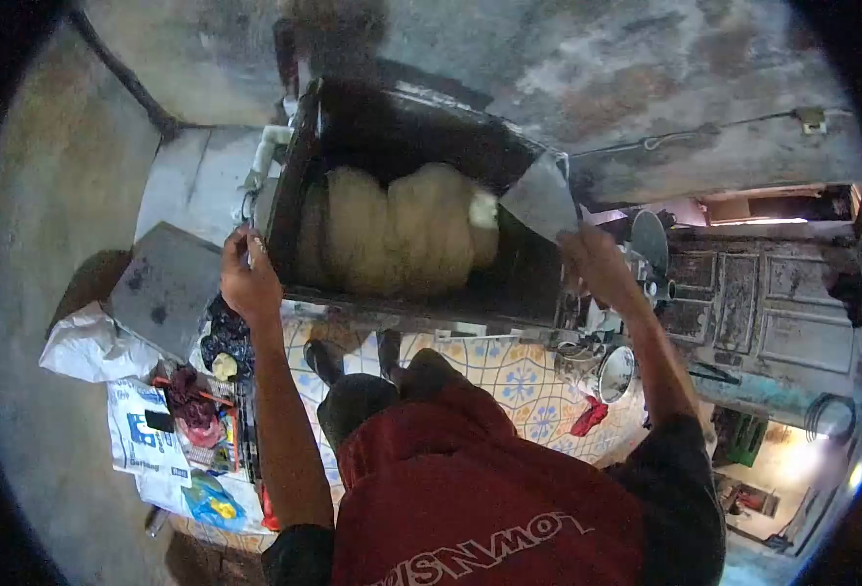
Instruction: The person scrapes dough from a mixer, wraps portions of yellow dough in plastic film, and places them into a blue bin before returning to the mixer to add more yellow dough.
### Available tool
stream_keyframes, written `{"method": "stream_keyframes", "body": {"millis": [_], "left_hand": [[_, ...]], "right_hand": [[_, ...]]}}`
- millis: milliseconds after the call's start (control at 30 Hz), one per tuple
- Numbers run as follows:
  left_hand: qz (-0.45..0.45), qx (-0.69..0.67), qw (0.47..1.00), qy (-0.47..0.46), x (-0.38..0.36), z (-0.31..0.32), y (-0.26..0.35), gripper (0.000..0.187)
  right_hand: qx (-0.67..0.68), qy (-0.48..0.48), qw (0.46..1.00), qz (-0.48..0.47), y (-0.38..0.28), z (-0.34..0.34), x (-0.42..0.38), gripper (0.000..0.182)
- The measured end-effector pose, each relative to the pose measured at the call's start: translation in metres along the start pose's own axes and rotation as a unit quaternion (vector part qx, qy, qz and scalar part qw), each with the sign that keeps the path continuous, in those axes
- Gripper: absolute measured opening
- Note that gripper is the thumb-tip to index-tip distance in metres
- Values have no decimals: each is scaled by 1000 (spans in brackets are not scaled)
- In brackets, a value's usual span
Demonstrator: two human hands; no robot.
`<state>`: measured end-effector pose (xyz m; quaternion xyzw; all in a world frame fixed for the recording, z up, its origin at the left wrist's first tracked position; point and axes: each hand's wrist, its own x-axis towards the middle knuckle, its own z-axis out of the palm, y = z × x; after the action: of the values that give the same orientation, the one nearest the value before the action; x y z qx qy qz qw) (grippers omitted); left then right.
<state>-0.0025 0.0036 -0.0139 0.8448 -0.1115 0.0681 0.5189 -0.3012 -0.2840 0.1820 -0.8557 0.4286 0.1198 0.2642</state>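
Observation:
A deep dark trough [411, 311] stands in front of me with a large pale-brown mass that looks like dough [397, 230] inside it. The mass is bulging and smeared by motion, with a white patch at its right end. At the trough's left end, the fingers of my left hand [252, 273] are curled closed beside a small metal fitting; what they grip is hidden. Over the right end is my right hand [592, 259], its fingers blurred, by the lower corner of a light grey flat panel [543, 198].
A grey board [165, 288], a white plastic bag [99, 344] and a printed sack [147, 435] lie to the left. On the right are a metal bowl [617, 374] and a red cloth [589, 417] on the tiled floor [524, 386]. A concrete wall [509, 59] rises behind the trough.

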Motion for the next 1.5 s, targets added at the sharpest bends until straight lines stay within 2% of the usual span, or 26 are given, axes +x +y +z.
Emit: {"method": "stream_keyframes", "body": {"millis": [33,67,167,200,233,300,333,367,433,500,567,633,700,767,833,900,967,1033,1133,1167,1200,1300,1333,1367,1467,1500], "left_hand": [[-12,-34,999,-2,1,3,-6,24],[-37,-118,992,-36,1,2,-12,27],[-50,-220,974,-20,-9,-1,-21,31],[-50,-191,980,-7,-14,-7,-31,35],[-53,-196,979,-2,-25,-16,-43,34],[-64,-195,979,18,-63,-46,-67,34],[-94,-168,981,21,-89,-62,-68,32],[-126,-139,982,30,-117,-79,-70,31],[-227,-102,968,-33,-184,-108,-117,32],[-297,29,954,-36,-247,-144,-129,29],[-431,100,894,-70,-289,-181,-132,33],[-444,81,892,41,-374,-197,-179,33],[-545,79,832,68,-431,-218,-200,36],[-570,92,815,43,-487,-231,-227,39],[-537,21,838,99,-532,-243,-231,37],[-557,107,824,-8,-574,-251,-250,35],[-509,24,860,16,-641,-251,-283,35],[-578,-16,815,28,-623,-283,-276,35],[-659,-16,750,59,-659,-309,-301,34],[-680,-2,729,73,-677,-315,-310,34],[-675,-93,709,180,-689,-319,-312,36],[-792,-77,590,136,-674,-337,-319,37],[-773,-64,620,120,-684,-334,-320,35],[-778,-73,617,97,-692,-330,-323,34],[-773,-95,625,54,-714,-315,-329,33],[-783,-123,608,39,-716,-310,-331,35]], "right_hand": [[179,-44,977,109,-14,-9,-4,25],[268,-28,954,133,-17,-7,-7,35],[369,-97,921,76,-8,2,-11,33],[367,-50,927,65,-15,18,-13,34],[359,-64,929,56,-20,25,-16,34],[338,-107,935,33,-36,38,-22,34],[261,-175,948,52,-50,37,-28,35],[245,-188,951,12,-59,51,-34,40],[179,-235,953,-74,-79,83,-45,56],[101,-318,936,-110,-116,117,-54,71],[37,-407,909,-82,-155,141,-71,79],[-13,-335,897,-289,-130,220,-58,87],[-84,-380,879,-277,-159,272,-60,87],[-119,-368,870,-305,-180,337,-57,86],[-138,-374,862,-313,-192,411,-44,84],[-141,-393,859,-295,-211,490,-28,81],[-133,-356,860,-342,-242,567,-21,77],[-88,-314,844,-426,-221,671,11,77],[-245,-334,854,-316,-282,768,18,76],[-230,-318,857,-334,-285,801,20,74],[-216,-302,859,-351,-289,834,23,72],[-151,-297,864,-377,-322,881,-14,71],[-140,-298,863,-382,-336,891,-28,73],[-197,-270,841,-425,-332,913,-34,74],[-195,-348,790,-466,-338,944,-66,68],[-209,-374,772,-469,-339,954,-72,66]]}}
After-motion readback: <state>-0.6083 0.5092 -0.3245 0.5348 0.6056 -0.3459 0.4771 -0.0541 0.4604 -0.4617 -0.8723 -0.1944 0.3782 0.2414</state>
